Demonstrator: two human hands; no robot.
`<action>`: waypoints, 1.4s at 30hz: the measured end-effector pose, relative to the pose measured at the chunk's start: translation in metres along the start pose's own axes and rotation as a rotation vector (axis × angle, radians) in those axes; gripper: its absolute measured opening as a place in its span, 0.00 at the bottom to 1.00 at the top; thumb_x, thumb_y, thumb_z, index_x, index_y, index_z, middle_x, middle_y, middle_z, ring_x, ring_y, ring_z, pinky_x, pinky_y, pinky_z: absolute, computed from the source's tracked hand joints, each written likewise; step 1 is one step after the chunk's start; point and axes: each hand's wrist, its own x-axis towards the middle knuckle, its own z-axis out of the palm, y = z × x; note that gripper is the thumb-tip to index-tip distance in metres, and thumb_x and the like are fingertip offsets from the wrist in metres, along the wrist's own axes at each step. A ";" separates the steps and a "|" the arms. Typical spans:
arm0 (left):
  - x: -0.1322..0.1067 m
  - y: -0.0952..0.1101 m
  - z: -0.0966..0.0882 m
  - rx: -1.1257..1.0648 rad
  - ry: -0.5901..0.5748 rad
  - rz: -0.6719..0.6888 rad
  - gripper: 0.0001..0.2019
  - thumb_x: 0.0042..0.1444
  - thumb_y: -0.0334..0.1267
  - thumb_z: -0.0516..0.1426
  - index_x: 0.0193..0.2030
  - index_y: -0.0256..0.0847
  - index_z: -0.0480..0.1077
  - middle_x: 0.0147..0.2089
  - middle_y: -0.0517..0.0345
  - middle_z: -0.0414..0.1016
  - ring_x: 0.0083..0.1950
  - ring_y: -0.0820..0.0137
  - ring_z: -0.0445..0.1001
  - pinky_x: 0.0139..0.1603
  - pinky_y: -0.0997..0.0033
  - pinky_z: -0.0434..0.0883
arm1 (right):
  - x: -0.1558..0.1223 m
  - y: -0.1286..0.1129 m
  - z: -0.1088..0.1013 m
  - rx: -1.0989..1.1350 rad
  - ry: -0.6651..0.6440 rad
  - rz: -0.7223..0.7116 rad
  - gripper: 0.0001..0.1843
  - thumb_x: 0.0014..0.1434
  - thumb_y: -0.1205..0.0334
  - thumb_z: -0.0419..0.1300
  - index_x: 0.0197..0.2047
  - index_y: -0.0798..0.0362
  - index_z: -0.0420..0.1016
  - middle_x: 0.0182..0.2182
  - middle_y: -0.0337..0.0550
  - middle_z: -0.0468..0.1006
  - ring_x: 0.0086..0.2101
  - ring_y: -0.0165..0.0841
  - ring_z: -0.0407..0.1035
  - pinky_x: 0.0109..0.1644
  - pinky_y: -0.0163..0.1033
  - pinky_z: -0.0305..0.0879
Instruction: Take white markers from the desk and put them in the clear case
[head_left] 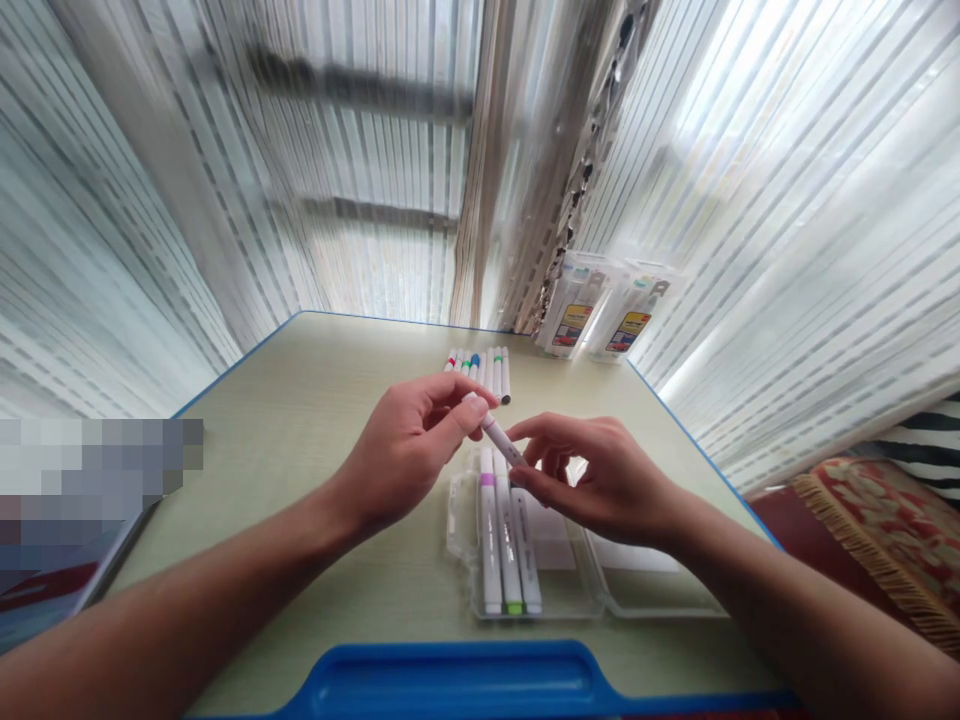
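My left hand and my right hand both pinch one white marker above the table, the left at its upper end, the right at its lower end. Right under it lies an open clear plastic case with three white markers side by side in its left half. A row of several more markers with coloured bands lies farther back on the pale green table.
Two packaged marker sets lean against the curtain at the back right. A blue handle edges the table's near side. A blurred book or tablet lies at the left. A patterned rug is on the right.
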 end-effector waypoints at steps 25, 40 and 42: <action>-0.005 0.001 0.003 0.084 -0.085 0.030 0.09 0.64 0.38 0.56 0.38 0.34 0.75 0.24 0.65 0.66 0.23 0.80 0.60 0.23 0.78 0.58 | -0.001 -0.001 -0.002 -0.029 -0.044 -0.038 0.08 0.64 0.61 0.62 0.37 0.56 0.78 0.23 0.37 0.78 0.22 0.25 0.69 0.28 0.29 0.63; -0.007 -0.001 0.002 0.279 -0.170 0.051 0.12 0.64 0.42 0.54 0.38 0.38 0.75 0.30 0.58 0.76 0.30 0.73 0.71 0.30 0.74 0.64 | -0.001 -0.001 -0.001 -0.074 -0.066 -0.064 0.06 0.63 0.62 0.62 0.38 0.56 0.77 0.23 0.37 0.79 0.22 0.25 0.70 0.28 0.29 0.62; -0.007 -0.001 0.003 0.283 -0.172 0.052 0.12 0.64 0.42 0.54 0.38 0.38 0.76 0.30 0.58 0.76 0.30 0.73 0.71 0.30 0.74 0.65 | 0.000 -0.001 -0.001 -0.079 -0.065 -0.067 0.06 0.63 0.62 0.61 0.38 0.55 0.77 0.23 0.37 0.79 0.22 0.25 0.70 0.27 0.29 0.61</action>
